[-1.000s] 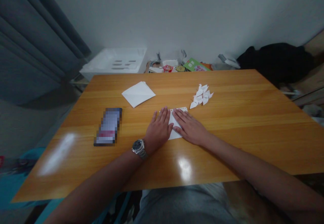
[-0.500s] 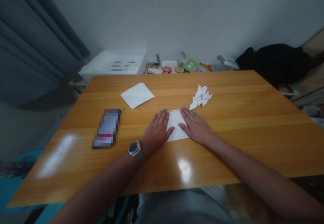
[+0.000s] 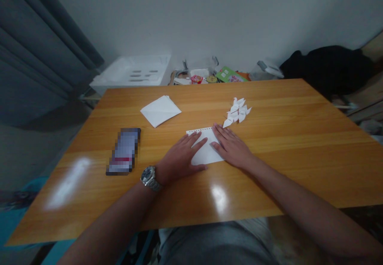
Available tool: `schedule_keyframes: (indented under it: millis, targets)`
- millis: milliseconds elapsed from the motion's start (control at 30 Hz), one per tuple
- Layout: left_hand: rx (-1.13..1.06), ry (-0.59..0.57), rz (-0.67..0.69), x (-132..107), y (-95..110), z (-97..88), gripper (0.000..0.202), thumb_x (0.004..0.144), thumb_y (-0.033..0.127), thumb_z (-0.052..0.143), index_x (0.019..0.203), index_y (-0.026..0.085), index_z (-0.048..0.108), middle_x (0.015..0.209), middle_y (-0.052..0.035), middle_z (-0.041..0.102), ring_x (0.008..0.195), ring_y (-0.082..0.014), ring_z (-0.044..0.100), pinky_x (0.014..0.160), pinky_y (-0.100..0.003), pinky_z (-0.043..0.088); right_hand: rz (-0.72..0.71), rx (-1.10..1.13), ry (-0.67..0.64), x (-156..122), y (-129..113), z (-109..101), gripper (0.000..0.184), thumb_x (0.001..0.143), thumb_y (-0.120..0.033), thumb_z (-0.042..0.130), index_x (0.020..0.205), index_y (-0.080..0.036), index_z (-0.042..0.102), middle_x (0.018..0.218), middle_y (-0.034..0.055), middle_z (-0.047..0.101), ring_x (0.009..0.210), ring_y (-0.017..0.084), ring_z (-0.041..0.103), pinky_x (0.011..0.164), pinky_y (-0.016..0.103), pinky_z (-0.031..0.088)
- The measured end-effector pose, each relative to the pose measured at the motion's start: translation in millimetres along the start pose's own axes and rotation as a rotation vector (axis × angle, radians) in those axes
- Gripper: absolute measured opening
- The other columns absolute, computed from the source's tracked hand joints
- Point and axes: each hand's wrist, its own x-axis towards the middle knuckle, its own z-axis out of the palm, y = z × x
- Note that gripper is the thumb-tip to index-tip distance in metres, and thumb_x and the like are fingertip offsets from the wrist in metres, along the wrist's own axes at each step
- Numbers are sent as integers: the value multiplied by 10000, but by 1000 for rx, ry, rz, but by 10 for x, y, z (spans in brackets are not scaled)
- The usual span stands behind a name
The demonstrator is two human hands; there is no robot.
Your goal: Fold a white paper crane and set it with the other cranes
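Observation:
A small white sheet of paper (image 3: 207, 153) with a perforated far edge lies flat on the wooden table (image 3: 287, 137). My left hand (image 3: 184, 155), a metal watch on its wrist, is over the sheet's left part with its fingers spread and thumb out along the near edge. On the right part of the sheet rests my right hand (image 3: 231, 147), flat and with its fingers stretched out. Just beyond it sit several folded white paper pieces (image 3: 237, 111) in a cluster. Parts of the sheet are hidden under both hands.
Farther back on the left lies a stack of white paper (image 3: 160, 111). A phone (image 3: 124, 151) with a blurred-out screen is nearer on the left. Behind the table's far edge stand a white foam box (image 3: 134, 71), a green packet (image 3: 230, 74) and a dark cloth (image 3: 326, 69).
My left hand has shifted left and turned, its fingers spreading wider, so the sheet's upper left corner now shows. My right hand stays on the paper.

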Motion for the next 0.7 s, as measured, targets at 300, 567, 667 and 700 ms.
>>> schedule_keyframes:
  millis: [300, 567, 667, 700]
  targets:
    - [34, -32, -12, 22, 37, -64, 688, 945, 529, 579, 1508, 159, 442, 1611, -201, 346, 1509, -328, 319, 1233, -521, 277, -181, 118, 17, -25, 87, -159, 563, 1053, -466, 391, 1572, -249, 375, 1683, 79, 223, 1560, 277, 177, 1251, 546, 244]
    - [42, -9, -7, 55, 14, -75, 550, 1017, 466, 478, 1481, 172, 500, 1574, -197, 413, 1470, -324, 393, 1204, -528, 327, -288, 75, 118, -46, -21, -369, 485, 972, -531, 560, 1307, -201, 678, 1524, 106, 529, 1488, 327, 359, 1210, 563, 316]
    - [35, 13, -11, 69, 5, -75, 462, 1064, 389, 377, 1439, 187, 556, 1550, -171, 458, 1454, -297, 421, 1190, -503, 356, -309, 79, 148, -71, -59, -425, 484, 876, -581, 681, 1189, -216, 735, 1449, 109, 604, 1456, 362, 400, 1199, 605, 300]
    - [28, 19, -14, 73, 1, -76, 452, 1067, 380, 370, 1419, 186, 576, 1539, -163, 476, 1444, -292, 436, 1183, -495, 369, -308, 101, 136, -79, -63, -430, 482, 859, -584, 701, 1170, -218, 740, 1432, 113, 617, 1433, 357, 436, 1187, 592, 329]
